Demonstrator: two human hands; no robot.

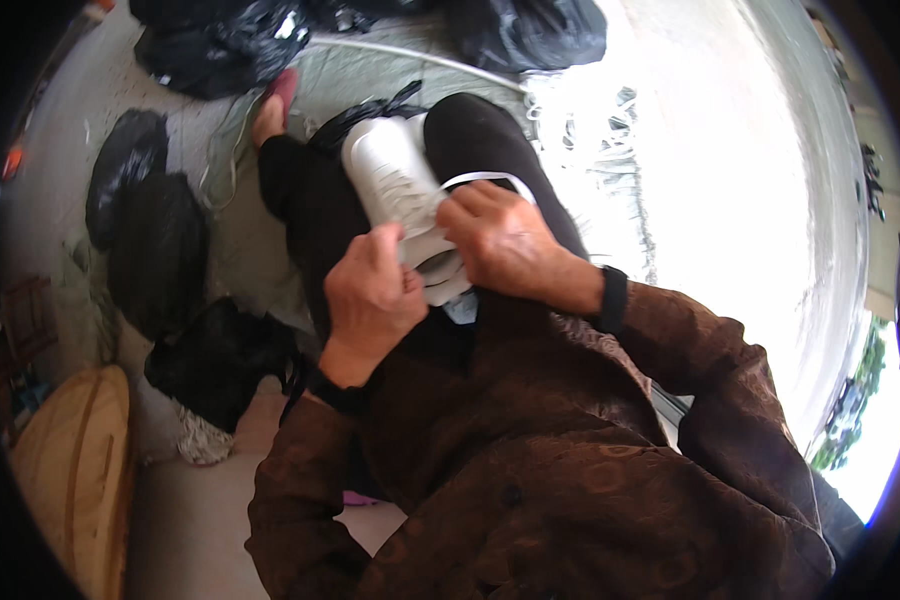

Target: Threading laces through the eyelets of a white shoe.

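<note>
A white sneaker (385,165) lies across my lap, its toe pointing away from me and its opening towards me. My left hand (375,295) is closed, with thumb and fingertips pinched at the left edge of the shoe's lacing. On the other side, my right hand (505,240) is closed near the top eyelets. A white shoelace (490,178) loops out behind the right hand's fingers. Exactly what sits between the fingertips is partly hidden. Beyond the sneaker, a black plastic bag (355,118) lies between my black-trousered legs.
Several full black bags lie about: one at the far left (210,50), one at the far middle (530,30), one at my left (160,255). Pale cord (600,130) lies tangled on the floor at far right. A wooden board-like piece (75,480) stands near left.
</note>
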